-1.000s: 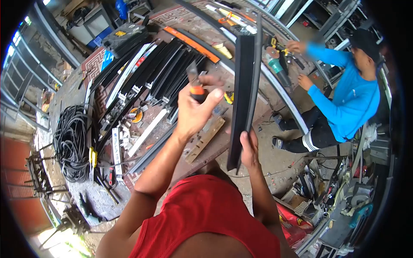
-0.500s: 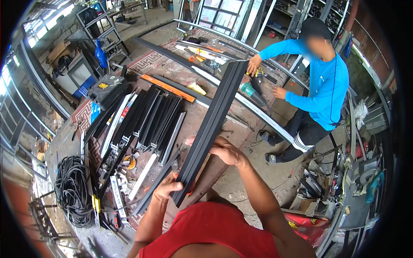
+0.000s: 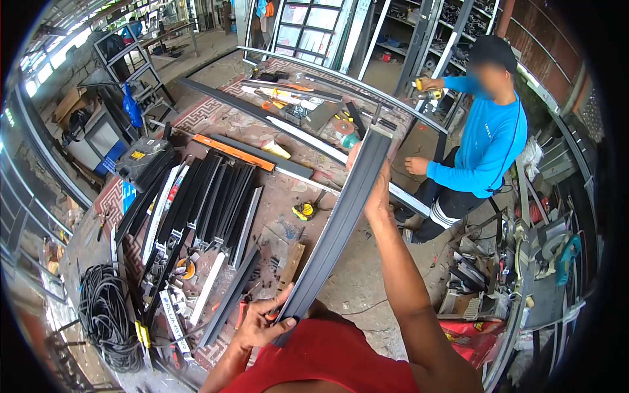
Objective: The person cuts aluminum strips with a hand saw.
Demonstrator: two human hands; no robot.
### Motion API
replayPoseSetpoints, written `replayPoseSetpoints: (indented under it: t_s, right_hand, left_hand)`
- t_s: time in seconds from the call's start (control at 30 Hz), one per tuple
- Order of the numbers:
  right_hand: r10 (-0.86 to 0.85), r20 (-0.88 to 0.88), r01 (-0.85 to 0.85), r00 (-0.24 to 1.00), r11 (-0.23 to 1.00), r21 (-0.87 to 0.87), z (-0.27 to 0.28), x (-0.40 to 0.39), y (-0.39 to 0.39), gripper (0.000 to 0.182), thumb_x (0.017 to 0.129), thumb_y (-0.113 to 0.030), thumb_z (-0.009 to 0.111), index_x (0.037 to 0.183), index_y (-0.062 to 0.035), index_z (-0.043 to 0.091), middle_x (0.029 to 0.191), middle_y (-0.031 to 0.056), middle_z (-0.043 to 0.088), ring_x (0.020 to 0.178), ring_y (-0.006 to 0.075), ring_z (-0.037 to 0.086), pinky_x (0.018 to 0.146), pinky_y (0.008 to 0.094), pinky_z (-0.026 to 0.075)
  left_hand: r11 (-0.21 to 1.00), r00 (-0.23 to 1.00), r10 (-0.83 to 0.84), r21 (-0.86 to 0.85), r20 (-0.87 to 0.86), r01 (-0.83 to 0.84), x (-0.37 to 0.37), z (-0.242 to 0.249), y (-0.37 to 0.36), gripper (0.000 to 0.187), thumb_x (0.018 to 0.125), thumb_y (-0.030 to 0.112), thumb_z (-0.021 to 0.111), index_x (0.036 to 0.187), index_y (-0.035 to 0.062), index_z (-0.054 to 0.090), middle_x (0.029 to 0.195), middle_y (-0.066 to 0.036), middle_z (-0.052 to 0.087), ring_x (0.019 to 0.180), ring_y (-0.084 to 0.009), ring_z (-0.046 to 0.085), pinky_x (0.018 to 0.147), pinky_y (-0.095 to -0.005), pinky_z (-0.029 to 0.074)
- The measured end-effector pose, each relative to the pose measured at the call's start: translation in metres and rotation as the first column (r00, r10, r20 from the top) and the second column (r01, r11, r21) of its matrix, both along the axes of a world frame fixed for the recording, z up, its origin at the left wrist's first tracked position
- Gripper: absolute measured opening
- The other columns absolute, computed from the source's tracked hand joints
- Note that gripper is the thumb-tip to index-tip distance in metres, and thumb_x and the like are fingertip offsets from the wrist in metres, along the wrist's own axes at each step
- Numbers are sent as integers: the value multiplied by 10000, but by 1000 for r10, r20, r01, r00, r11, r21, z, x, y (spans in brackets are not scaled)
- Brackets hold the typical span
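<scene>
A long dark grey aluminium profile [image 3: 337, 226] slants up and away from my body, raised over the table. My left hand [image 3: 265, 319] grips its near end, thumb on top and fingers at the side. Farther along, near the far end, my right hand [image 3: 379, 190] is wrapped around the same profile, its fingertips partly hidden behind it. Left of the profile, a yellow tape measure [image 3: 303, 211] and a short wooden block [image 3: 291, 263] lie on the table. A green angle grinder [image 3: 349, 139] is partly covered by the profile's far end.
A co-worker in a blue shirt [image 3: 488, 137] stands at the right, holding a yellow drill [image 3: 429, 93]. Bundled dark profiles [image 3: 219, 196], an orange-faced bar [image 3: 234, 152], a black tool case [image 3: 145, 160] and a coiled black cable [image 3: 108, 314] occupy the table's left side.
My right hand has moved up to the profile's far part, and the profile has shifted right. The co-worker's hand has left the profile's far end and now holds up the drill.
</scene>
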State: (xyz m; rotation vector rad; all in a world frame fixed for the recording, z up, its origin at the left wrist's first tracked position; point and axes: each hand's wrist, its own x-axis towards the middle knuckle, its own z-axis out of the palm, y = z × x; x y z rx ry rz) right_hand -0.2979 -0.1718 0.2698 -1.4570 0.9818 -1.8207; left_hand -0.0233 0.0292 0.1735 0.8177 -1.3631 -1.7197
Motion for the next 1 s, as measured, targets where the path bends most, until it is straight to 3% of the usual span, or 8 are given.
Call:
replayPoseSetpoints:
  t_s: [0.23,0.3,0.5,0.63,0.73,0.8,0.87,1.0]
  right_hand:
    - [-102,-283,100,954,995,-20,1,6,20,237,1012,-178,517,863,-7,588,728,44,567,682,140,549,618,315,442]
    - [-179,-319,156,930,983,-99,-10,6,17,236,1031,-204,505,912,-26,604,717,33,621,671,133,612,605,297,481]
    - [-14,-221,36,975,994,100,0,-3,15,204,1008,-219,557,1013,-25,621,765,18,608,699,132,597,635,299,489]
    - [-148,40,150,988,988,-33,26,-13,-1,220,1022,-213,494,908,-49,586,778,11,553,677,65,490,578,209,396]
    - [-394,-122,348,911,893,-285,18,-18,-12,206,1015,-219,518,920,-46,578,801,24,553,653,76,481,558,213,391]
    - [-8,205,41,979,986,-159,24,-29,-13,285,1022,-305,541,906,-44,554,784,31,530,637,99,488,533,234,401]
    - [308,453,-223,837,947,-230,35,-36,-6,343,1030,-359,538,890,-46,543,751,30,513,618,107,486,518,242,400]
    - [-112,87,117,990,991,-58,58,-41,3,472,1058,-446,490,811,-60,602,671,-43,521,605,52,483,546,227,379]
  left_hand:
    - [999,999,-8,-36,49,10,4,4,-4,725,841,-49,692,1509,-8,412,1138,-41,694,960,-73,562,919,-220,415]
    - [1000,1000,-1,-8,26,2,4,0,-2,722,834,-52,694,1503,-4,427,1158,-51,694,992,-80,564,939,-230,406]
    - [999,998,53,1,-39,-53,7,-6,-9,703,804,-64,700,1469,-18,476,1257,-87,671,1134,-115,550,1041,-278,365]
    - [998,997,58,18,-56,-57,-4,6,0,699,785,-51,730,1444,-37,499,1302,-112,646,1173,-139,552,1073,-297,358]
    - [999,998,0,-33,-60,-2,-2,12,4,632,849,-75,721,1437,-56,489,1487,-199,502,1313,-170,500,1121,-313,345]
    - [996,1000,-1,-93,-2,1,-1,16,5,641,842,-63,739,1435,-46,497,1440,-196,550,1276,-151,527,1101,-297,364]
    - [996,999,-17,-91,47,21,0,23,7,645,836,-57,747,1433,-39,503,1415,-196,573,1260,-146,542,1094,-292,371]
    - [985,999,-18,-170,37,24,2,21,8,651,823,-58,755,1426,-34,513,1394,-198,592,1254,-152,557,1092,-291,375]
